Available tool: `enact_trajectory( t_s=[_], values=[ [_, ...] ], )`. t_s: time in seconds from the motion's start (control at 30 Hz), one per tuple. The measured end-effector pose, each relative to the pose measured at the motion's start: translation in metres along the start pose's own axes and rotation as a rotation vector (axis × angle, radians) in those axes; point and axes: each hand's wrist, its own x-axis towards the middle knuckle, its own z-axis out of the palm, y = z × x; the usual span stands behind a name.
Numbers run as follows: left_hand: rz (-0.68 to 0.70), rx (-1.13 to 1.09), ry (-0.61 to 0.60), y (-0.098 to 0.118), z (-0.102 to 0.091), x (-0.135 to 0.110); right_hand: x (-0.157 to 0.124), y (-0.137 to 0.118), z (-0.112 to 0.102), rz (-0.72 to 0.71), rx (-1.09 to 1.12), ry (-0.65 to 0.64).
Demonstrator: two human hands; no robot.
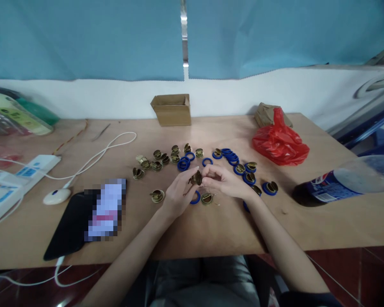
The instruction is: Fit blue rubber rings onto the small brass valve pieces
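Note:
Both hands meet over the middle of the wooden table (pixel 211 230). My left hand (pixel 179 194) and my right hand (pixel 225 181) pinch one small brass fitting (pixel 198 177) between their fingertips, just above the tabletop. A blue rubber ring (pixel 196 198) and another brass fitting (pixel 207 198) lie right under the hands. More loose brass fittings (pixel 156 164) are scattered to the left and behind. Blue rings (pixel 228 155) lie behind the right hand, and brass fittings with blue rings on them (pixel 270 187) sit to the right.
A small open cardboard box (pixel 172 109) stands at the back. A red plastic bag (pixel 280 143) lies back right, a plastic bottle (pixel 342 181) on its side at the right edge. A black phone (pixel 73 226), a white mouse (pixel 56 196) and a power strip (pixel 35 168) occupy the left.

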Motion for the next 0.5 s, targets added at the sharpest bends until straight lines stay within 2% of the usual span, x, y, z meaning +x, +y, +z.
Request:
enact_trajectory(
  t_s=[0.37,0.5],
  values=[
    [0.032,-0.07,-0.043,-0.002,-0.0001,0.0,-0.0019,-0.0003,-0.0031,-0.005,-0.176,-0.014],
    [0.031,-0.092,-0.058,-0.0011,-0.0019,0.0027,-0.0025,0.0,-0.0047,-0.003,-0.14,-0.029]
  ],
)
